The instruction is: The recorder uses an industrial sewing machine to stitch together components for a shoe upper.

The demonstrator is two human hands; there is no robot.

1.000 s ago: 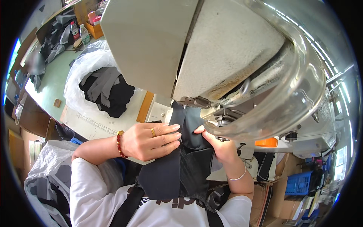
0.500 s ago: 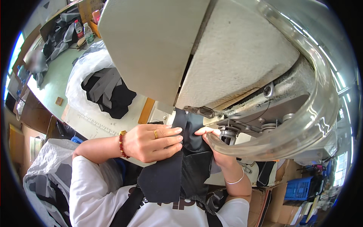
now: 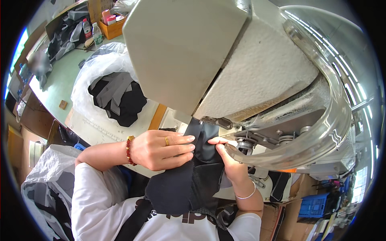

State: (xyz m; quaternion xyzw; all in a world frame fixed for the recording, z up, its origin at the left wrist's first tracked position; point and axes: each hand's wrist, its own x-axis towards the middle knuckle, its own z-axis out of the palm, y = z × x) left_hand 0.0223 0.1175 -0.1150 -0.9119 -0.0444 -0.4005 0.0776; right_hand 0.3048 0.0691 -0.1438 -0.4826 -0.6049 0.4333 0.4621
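Note:
Dark fabric pieces (image 3: 171, 188) run from my lap up under the head of a sewing machine (image 3: 181, 52). My left hand (image 3: 161, 152) lies flat on the left side of the fabric, its fingers stretched out and pointing right. At the right edge, my right hand (image 3: 234, 166) grips the fabric; thumb and forefinger show, the other fingers are mostly hidden. A seam or overlap runs between the hands. The far end of the fabric lies beneath the small metal parts (image 3: 217, 121) under the machine head, and the needle cannot be made out.
A clear curved tube (image 3: 337, 120) arches close to my right hand. Left of the machine, a plastic bag (image 3: 82, 86) holds black and grey cloth pieces. Bottles (image 3: 97, 35) and an orange box (image 3: 113, 29) stand farther back. A blue crate (image 3: 313, 206) sits at right.
The view has shifted, so the machine head appears farther right and more of the orange box shows. Both hands keep nearly the same place on the fabric.

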